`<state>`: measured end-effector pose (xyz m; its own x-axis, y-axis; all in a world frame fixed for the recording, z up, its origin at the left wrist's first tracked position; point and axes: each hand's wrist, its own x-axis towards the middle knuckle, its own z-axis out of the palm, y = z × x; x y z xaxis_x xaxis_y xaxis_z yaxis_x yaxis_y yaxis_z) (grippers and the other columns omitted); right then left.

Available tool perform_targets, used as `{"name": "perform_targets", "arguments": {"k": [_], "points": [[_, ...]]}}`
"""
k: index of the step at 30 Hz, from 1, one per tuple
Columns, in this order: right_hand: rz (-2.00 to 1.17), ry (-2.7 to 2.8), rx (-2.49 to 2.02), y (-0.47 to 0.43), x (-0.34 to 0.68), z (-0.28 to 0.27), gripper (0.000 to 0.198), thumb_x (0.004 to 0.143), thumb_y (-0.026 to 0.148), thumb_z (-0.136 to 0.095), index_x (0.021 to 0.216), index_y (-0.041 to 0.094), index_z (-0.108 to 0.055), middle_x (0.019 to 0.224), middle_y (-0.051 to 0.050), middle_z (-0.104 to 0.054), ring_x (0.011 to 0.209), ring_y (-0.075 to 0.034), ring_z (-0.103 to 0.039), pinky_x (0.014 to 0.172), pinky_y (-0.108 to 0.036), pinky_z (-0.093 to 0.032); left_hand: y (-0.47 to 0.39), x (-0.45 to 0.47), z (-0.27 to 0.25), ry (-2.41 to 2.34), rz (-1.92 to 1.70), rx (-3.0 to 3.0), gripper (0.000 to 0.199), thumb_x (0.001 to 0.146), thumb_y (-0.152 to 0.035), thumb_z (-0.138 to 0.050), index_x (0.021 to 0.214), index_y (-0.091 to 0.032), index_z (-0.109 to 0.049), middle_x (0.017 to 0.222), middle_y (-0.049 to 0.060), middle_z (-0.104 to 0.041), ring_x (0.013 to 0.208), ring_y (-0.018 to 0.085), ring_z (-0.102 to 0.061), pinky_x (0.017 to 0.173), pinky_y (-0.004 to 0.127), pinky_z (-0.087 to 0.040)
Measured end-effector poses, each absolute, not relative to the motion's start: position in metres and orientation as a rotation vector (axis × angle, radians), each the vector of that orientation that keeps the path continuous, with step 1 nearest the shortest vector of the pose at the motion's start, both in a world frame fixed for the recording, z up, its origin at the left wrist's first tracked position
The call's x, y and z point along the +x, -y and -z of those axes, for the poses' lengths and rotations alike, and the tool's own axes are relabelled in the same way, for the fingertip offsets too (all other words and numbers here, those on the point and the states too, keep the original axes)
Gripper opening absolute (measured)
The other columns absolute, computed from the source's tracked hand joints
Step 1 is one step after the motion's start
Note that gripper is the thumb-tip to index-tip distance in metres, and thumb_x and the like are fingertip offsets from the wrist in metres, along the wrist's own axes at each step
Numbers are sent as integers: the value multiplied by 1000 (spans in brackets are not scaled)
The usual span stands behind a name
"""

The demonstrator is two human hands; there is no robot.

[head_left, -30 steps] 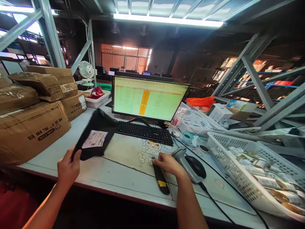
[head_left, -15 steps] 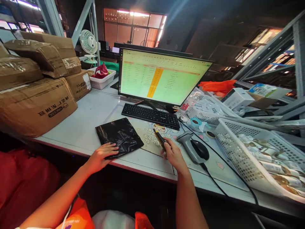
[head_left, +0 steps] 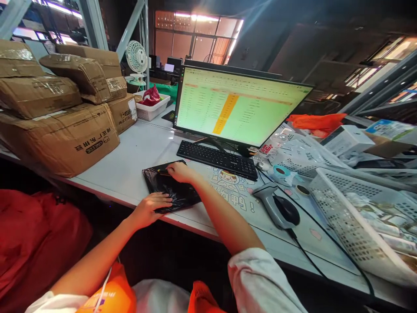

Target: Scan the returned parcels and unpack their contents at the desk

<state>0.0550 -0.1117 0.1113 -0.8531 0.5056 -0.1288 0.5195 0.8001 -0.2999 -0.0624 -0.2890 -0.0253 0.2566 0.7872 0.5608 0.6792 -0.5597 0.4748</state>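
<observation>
A flat black plastic mailer bag (head_left: 177, 193) lies on the desk near its front edge. Spread over its lower left part is my left hand (head_left: 153, 205), fingers out and pressing on the plastic. My right hand (head_left: 180, 171) is closed around a slim black and yellow utility knife (head_left: 163, 171), over the bag's far side. The hand hides most of the knife, and I cannot see whether its blade touches the plastic. Just beyond the bag sits a black keyboard (head_left: 216, 158).
A monitor (head_left: 241, 104) stands behind the keyboard. To the right lie a grey handheld scanner (head_left: 272, 204) with a cable, a roll of blue tape (head_left: 280, 171) and a white basket (head_left: 352, 226) of small packages. Cardboard boxes (head_left: 74, 139) are stacked on the left.
My right hand has moved left with the utility knife, from the desk mat to above the bag's far side. My left hand stays on the bag. The view has shifted slightly.
</observation>
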Motion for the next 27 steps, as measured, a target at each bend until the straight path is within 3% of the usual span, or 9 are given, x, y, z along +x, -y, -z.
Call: {"name": "perform_targets", "arguments": {"k": [5, 10, 13, 15, 17, 21, 24, 27], "points": [[553, -2868, 928, 122, 188, -120, 39, 103, 26, -39, 98, 19, -77, 99, -11, -78, 84, -22, -69, 79, -29, -48, 294, -61, 14, -1395, -1135, 2368, 32, 95, -17, -65, 126, -23, -70, 132, 9, -72, 129, 25, -64, 114, 49, -45], [627, -2780, 1462, 133, 325, -93, 43, 98, 39, -43, 116, 22, -78, 118, -11, -76, 110, -30, -69, 98, -40, -51, 292, -64, -20, -1410, -864, 2338, 43, 92, -38, -73, 132, -24, -67, 134, 9, -69, 127, 26, -62, 109, 43, -49], [427, -2846, 1856, 136, 361, -55, 53, 98, 46, -39, 130, 18, -71, 120, -14, -72, 109, -31, -68, 98, -45, -52, 271, -69, -31, -1519, -913, 2282, 36, 100, -42, -60, 127, -20, -69, 124, 9, -72, 117, 24, -66, 103, 38, -52], [263, -2865, 1993, 138, 363, -31, 56, 100, 45, -35, 135, 15, -66, 121, -16, -69, 109, -31, -67, 98, -46, -52, 249, -71, -31, -1651, -982, 2294, 33, 105, -37, -52, 125, -17, -69, 126, 11, -71, 119, 24, -63, 107, 41, -49], [160, -2839, 2002, 139, 354, -15, 55, 99, 41, -37, 136, 12, -64, 121, -18, -67, 112, -32, -65, 100, -47, -51, 229, -70, -25, -1747, -947, 2348, 35, 103, -35, -56, 129, -16, -67, 132, 13, -67, 126, 28, -59, 110, 46, -46], [115, -2980, 1913, 128, 320, -23, 52, 97, 40, -46, 131, 8, -66, 121, -21, -66, 117, -35, -61, 105, -52, -47, 207, -63, -8, -1854, -762, 2428, 30, 102, -34, -59, 123, -17, -71, 129, 12, -67, 121, 30, -59, 102, 47, -48], [264, -3277, 1772, 110, 276, -50, 47, 97, 41, -50, 129, 11, -66, 125, -19, -67, 119, -32, -61, 106, -50, -47, 206, -57, -5, -1914, -739, 2458, 26, 104, -30, -52, 104, -15, -73, 111, 12, -69, 103, 27, -61, 90, 43, -49], [607, -3475, 1457, 91, 209, -66, 40, 97, 39, -53, 126, 15, -68, 124, -15, -69, 116, -27, -64, 104, -44, -50, 207, -54, -8, -1922, -795, 2481, 26, 105, -26, -48, 92, -15, -69, 98, 11, -67, 96, 26, -59, 87, 43, -47]]}}
